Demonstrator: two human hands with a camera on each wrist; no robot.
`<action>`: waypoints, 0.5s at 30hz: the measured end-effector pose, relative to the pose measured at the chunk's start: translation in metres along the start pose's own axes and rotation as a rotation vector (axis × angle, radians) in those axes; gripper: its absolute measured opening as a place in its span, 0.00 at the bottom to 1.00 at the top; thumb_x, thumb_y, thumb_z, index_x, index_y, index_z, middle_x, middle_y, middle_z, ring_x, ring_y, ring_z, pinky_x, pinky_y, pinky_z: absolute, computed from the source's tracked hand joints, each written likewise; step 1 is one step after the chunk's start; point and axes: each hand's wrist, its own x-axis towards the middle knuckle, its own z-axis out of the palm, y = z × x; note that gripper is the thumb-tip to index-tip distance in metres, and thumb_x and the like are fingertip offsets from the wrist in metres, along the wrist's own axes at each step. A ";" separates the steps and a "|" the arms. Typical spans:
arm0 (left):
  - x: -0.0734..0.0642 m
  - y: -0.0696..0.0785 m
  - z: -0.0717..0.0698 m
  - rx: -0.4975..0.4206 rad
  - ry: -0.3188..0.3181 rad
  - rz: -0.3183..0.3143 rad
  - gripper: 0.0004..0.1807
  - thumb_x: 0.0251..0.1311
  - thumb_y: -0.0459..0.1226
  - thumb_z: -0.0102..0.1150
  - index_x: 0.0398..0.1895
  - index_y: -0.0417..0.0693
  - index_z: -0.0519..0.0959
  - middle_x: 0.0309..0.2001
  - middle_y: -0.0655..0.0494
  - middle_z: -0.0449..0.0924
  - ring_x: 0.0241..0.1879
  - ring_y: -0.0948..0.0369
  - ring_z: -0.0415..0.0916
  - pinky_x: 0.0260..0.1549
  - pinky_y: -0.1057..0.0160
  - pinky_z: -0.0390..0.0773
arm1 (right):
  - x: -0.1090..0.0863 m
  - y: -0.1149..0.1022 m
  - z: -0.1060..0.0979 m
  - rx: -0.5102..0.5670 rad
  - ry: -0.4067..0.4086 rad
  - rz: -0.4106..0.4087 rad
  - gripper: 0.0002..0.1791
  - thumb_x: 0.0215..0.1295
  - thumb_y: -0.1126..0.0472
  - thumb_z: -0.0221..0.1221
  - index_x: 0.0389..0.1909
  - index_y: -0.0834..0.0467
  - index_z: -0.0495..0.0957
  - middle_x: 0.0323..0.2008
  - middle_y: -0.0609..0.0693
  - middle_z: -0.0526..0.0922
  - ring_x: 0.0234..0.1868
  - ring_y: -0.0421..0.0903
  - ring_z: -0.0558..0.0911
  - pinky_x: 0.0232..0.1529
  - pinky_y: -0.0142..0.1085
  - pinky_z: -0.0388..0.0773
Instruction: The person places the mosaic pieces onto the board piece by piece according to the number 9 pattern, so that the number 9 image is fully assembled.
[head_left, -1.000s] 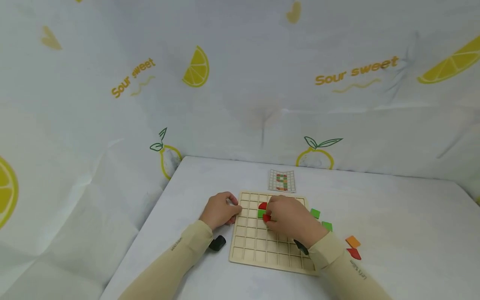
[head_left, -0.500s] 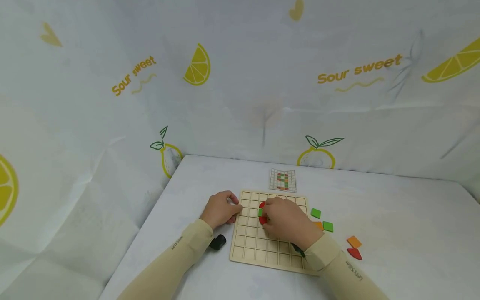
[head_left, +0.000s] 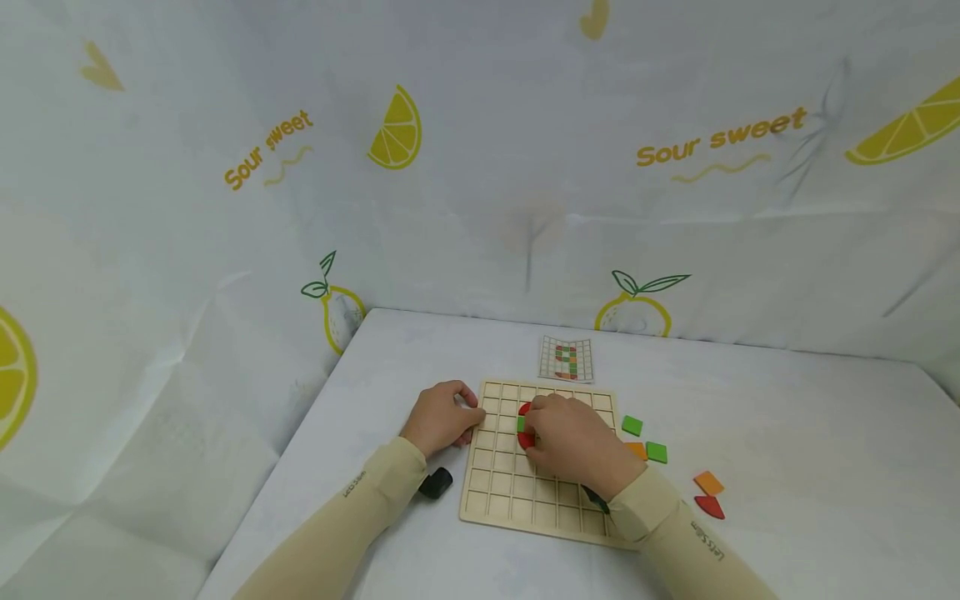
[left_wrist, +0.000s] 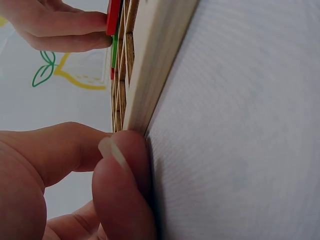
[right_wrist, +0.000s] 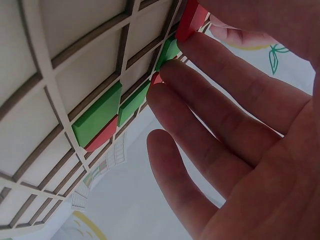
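Observation:
A pale wooden grid board (head_left: 498, 485) lies on the table. My left hand (head_left: 442, 418) is at its left edge, thumb and finger pinching the rim in the left wrist view. Over the board's upper middle, my right hand (head_left: 577, 437) holds a red curved-edge tile (right_wrist: 192, 20) between thumb and index finger, at a cell below a green square tile (head_left: 521, 424). Another red tile (head_left: 524, 408) sits above that green one. The right wrist view shows more green tiles (right_wrist: 100, 115) and a red tile (right_wrist: 102, 135) in the cells, hidden from the head view by my right hand.
Behind the board lies a printed pattern card (head_left: 551, 367). To the right are loose green tiles (head_left: 656, 452), a nearer orange tile (head_left: 636, 450), a farther orange tile (head_left: 708, 482) and a loose red tile (head_left: 709, 507). A small black object (head_left: 437, 483) shows by my left wrist.
The right hand has shifted slightly left and lowered the red tile, which now lines up under the green one. The left hand stays at the board's edge.

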 end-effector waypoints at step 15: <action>-0.002 0.001 0.000 0.004 0.001 0.006 0.07 0.68 0.41 0.69 0.42 0.50 0.82 0.18 0.56 0.83 0.15 0.62 0.77 0.23 0.64 0.78 | 0.000 0.000 0.000 -0.016 0.005 -0.011 0.09 0.60 0.61 0.73 0.24 0.50 0.85 0.30 0.42 0.80 0.31 0.40 0.74 0.36 0.37 0.78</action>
